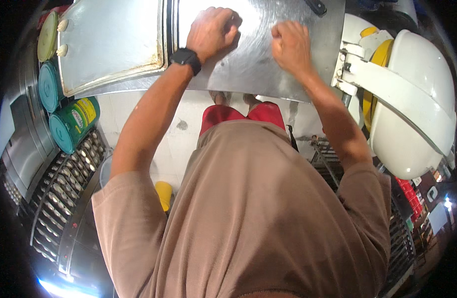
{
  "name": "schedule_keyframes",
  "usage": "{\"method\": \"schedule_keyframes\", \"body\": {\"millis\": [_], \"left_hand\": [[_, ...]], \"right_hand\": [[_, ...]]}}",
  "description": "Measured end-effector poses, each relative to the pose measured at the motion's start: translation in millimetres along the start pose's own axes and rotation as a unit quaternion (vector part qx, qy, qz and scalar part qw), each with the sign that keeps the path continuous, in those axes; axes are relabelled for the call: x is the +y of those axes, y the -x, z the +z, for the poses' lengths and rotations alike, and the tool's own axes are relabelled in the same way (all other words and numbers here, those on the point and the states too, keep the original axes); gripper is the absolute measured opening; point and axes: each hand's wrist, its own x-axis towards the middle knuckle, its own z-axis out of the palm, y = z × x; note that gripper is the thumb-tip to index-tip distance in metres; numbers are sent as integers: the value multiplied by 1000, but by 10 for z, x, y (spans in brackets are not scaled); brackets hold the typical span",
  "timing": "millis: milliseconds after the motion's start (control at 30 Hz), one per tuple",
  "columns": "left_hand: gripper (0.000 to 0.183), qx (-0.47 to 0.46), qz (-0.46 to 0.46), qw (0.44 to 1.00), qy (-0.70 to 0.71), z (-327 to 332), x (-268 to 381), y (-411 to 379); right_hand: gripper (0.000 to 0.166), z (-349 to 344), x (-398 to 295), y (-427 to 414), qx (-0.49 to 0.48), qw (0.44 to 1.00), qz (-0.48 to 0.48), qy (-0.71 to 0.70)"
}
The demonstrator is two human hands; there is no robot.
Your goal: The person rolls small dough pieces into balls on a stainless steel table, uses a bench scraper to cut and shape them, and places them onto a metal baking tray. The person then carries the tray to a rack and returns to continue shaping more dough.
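Over the stainless steel worktop (pixel 247 74), both of my hands are held with curled fingers. My left hand (pixel 212 33), with a black watch (pixel 185 59) on its wrist, is just right of a metal baking tray (pixel 113 41); its fingers and thumb are bent inward, and no object shows in it. My right hand (pixel 292 46) is further right, fingers folded towards the palm, with no object visible in it. Two small pale dough pieces (pixel 62 50) sit on the tray's left edge. A black handle (pixel 316 6) lies at the worktop's far right.
Right of the worktop stands a large white machine (pixel 407 85) with a rounded body and a yellow part. Lidded tubs, one a green bucket (pixel 74 123), stand at left. Below them is a rack of trays (pixel 64 190) bearing many small pale pieces. A yellow container (pixel 163 193) is on the floor.
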Motion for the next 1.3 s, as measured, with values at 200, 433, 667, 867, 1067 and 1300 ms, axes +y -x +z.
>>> {"method": "schedule_keyframes", "body": {"millis": [200, 433, 667, 867, 1067, 1300], "left_hand": [[21, 55, -41, 976, 207, 395, 150, -262], [24, 47, -11, 992, 119, 25, 182, 415], [28, 13, 0, 999, -44, 8, -112, 9], [21, 75, -6, 978, 192, 365, 9, -312], [24, 86, -47, 991, 94, 170, 257, 73], [27, 3, 51, 998, -28, -103, -153, 204]], "right_hand": [[15, 71, -157, -403, 25, 999, 31, 30], [8, -111, 11, 374, -19, 996, -36, -82], [9, -24, 99, -200, 1, 998, -62, 33], [12, 43, -84, -569, 54, 998, -26, 30], [11, -25, -56, 11, -16, 999, -25, -26], [13, -214, 206, 86, -43, 996, -70, 35]]}}
